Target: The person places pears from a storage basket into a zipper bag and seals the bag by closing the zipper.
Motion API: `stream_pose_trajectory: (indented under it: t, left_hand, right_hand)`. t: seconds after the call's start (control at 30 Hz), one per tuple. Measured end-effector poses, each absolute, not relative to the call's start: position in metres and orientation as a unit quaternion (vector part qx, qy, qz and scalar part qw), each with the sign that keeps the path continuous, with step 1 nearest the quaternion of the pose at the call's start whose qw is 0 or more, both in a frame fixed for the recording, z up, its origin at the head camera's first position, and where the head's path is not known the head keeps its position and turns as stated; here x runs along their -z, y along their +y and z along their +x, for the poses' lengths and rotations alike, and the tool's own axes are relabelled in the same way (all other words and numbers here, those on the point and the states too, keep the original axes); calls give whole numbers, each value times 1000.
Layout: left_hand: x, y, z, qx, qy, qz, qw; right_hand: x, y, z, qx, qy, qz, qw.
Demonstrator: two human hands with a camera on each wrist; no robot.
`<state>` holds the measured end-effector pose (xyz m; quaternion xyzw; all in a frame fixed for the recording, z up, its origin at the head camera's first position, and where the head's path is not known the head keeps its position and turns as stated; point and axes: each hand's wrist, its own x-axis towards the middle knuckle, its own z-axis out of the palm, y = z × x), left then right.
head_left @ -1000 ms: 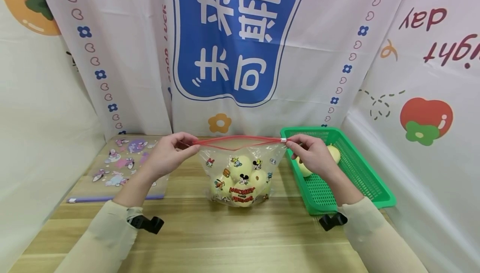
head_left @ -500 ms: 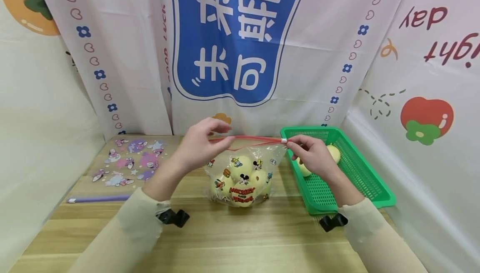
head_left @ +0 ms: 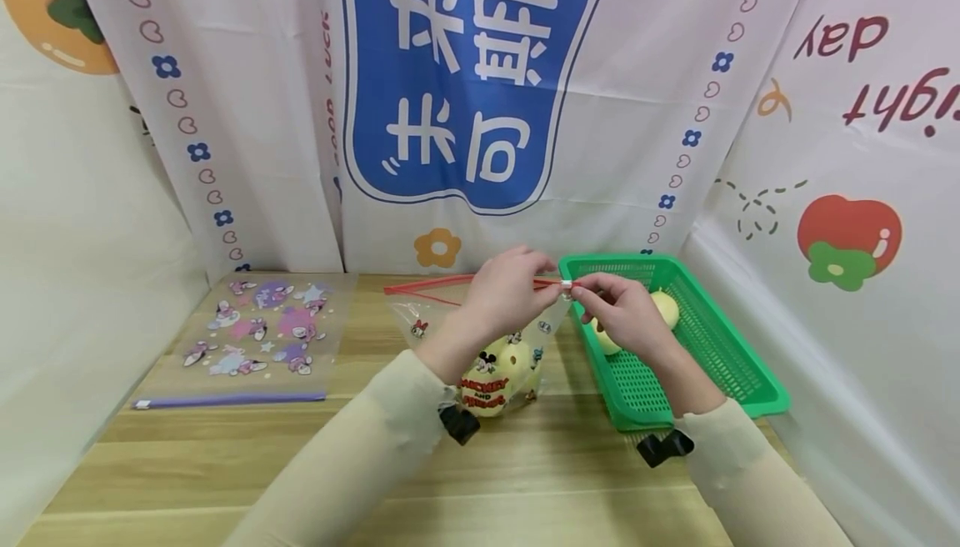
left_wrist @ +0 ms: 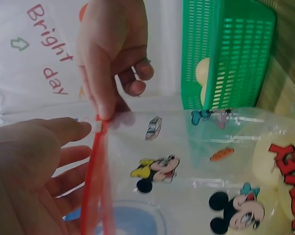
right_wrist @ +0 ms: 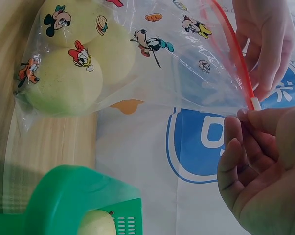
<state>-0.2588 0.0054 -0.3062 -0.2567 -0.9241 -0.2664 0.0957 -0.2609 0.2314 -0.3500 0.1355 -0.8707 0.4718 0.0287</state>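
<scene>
A clear slider zip bag (head_left: pixel 486 388) with cartoon prints and a red zip strip stands upright on the table, pale yellow round fruits (right_wrist: pixel 64 81) inside it. My right hand (head_left: pixel 626 313) pinches its top right corner between thumb and fingertips, just beyond the white slider (left_wrist: pixel 97 126). My left hand (head_left: pixel 498 297) is at the strip close to that slider, thumb on the near side and loosely extended fingers behind, as the left wrist view shows. The bag's mouth gapes at the left end. The left forearm hides part of the bag in the head view.
At the right stands a green perforated basket (head_left: pixel 705 313) with pale yellow fruits (head_left: pixel 664 309) in it. A second printed bag (head_left: pixel 258 330) with a purple zip strip lies flat at the left. Printed cloth (head_left: pixel 637 47) hangs behind and along both sides of the wooden table (head_left: pixel 375 480).
My left hand has let go of the bag's top left corner and travelled right along the red strip to the slider. My right hand keeps its pinch at the right corner.
</scene>
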Motion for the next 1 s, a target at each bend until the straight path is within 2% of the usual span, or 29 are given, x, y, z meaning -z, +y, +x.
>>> stream_pose_trajectory:
  t: [0.53, 1.0]
  left_hand:
    - [312, 25, -265, 273, -929, -238, 72]
    - [311, 5, -266, 283, -929, -231, 53]
  right_hand:
    - [346, 230, -259, -473, -867, 152, 50]
    - [343, 229, -258, -461, -877, 127, 44]
